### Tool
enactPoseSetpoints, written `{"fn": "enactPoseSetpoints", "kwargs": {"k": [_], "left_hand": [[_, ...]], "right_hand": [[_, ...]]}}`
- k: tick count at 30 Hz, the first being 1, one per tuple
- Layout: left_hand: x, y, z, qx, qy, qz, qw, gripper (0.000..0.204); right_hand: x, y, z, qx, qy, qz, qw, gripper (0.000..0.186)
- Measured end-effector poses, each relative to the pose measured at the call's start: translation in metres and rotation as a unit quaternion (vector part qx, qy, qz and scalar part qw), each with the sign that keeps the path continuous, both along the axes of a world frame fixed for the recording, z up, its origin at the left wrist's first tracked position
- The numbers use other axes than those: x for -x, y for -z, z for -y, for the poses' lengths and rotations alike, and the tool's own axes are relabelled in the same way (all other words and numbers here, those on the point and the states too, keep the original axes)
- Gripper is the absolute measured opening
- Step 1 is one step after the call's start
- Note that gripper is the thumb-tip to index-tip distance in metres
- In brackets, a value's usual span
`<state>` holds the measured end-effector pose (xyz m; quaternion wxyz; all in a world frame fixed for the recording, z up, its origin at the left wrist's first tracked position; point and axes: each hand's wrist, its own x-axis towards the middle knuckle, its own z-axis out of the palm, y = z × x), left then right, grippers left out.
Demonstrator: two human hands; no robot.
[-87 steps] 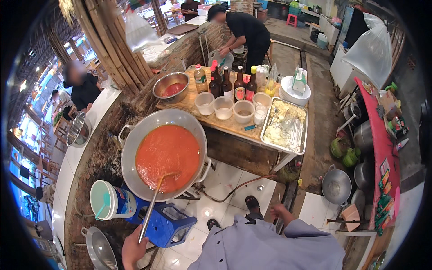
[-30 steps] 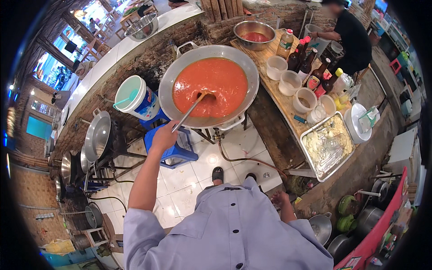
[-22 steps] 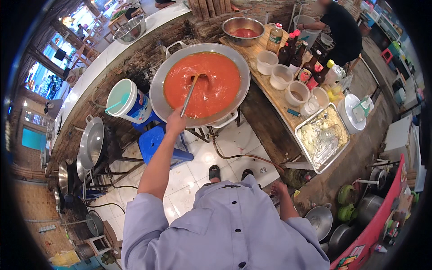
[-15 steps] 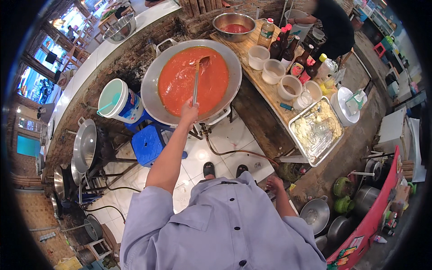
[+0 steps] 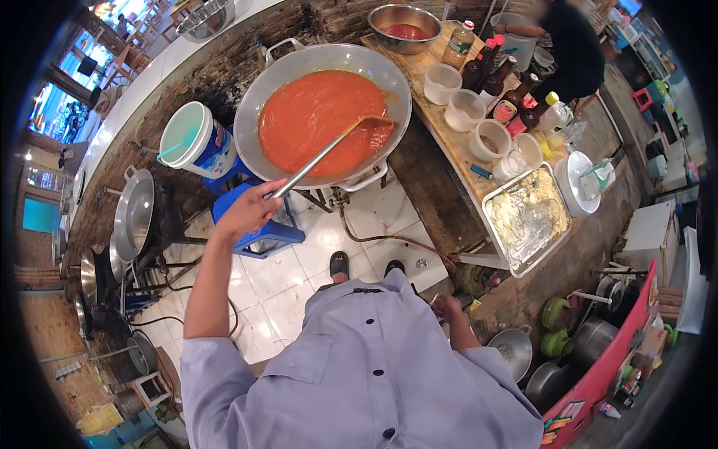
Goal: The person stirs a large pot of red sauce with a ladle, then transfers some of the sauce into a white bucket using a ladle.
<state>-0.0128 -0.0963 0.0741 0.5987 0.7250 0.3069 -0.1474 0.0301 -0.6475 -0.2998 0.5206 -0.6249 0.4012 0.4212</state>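
Note:
A long metal handle is in the grip of my left hand (image 5: 253,207) at the near left of a big aluminium wok (image 5: 250,112) full of orange-red sauce (image 5: 307,120). The handle ends in a wooden paddle (image 5: 374,123), tilted and partly in the sauce at the wok's right side. The wok rests on a metal gas stand (image 5: 336,198). Low on the right, my right hand (image 5: 447,307) hangs beside my body, loosely open with its fingers a little bent; I see nothing held in it.
Right: a wooden table (image 5: 465,187) with bottles (image 5: 493,75), plastic tubs, a steel bowl (image 5: 404,16) and a tray of pale chopped food (image 5: 527,217); behind it, a person in black (image 5: 568,52). Left: a bucket (image 5: 187,131), blue stool (image 5: 262,239), metal pans (image 5: 137,213). Lower right: pots, green gas cylinders.
The paddle has moved from the back middle of the sauce to the right side. My left hand has swung down and leftward, so the handle now slants. My view has shifted slightly.

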Motion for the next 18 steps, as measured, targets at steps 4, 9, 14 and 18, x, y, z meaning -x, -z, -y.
{"fn": "enactPoseSetpoints", "kwargs": {"k": [4,9,14,18], "left_hand": [[0.044,-0.045,-0.013,-0.139,0.039,-0.007,0.989,0.043],[0.078,-0.066,-0.022,-0.341,0.112,-0.002,0.933,0.042],[0.037,-0.018,-0.025,-0.404,0.08,-0.075,0.908,0.039],[0.01,0.058,-0.039,-0.438,0.083,-0.058,0.893,0.041]], "right_hand": [[-0.029,0.017,-0.006,-0.084,0.018,0.024,0.996,0.021],[-0.058,-0.015,-0.032,-0.068,-0.01,0.056,0.996,0.033],[-0.048,0.001,-0.026,-0.085,-0.001,0.026,0.996,0.03],[-0.024,0.03,-0.006,-0.094,0.053,0.0,0.994,0.023]]}}
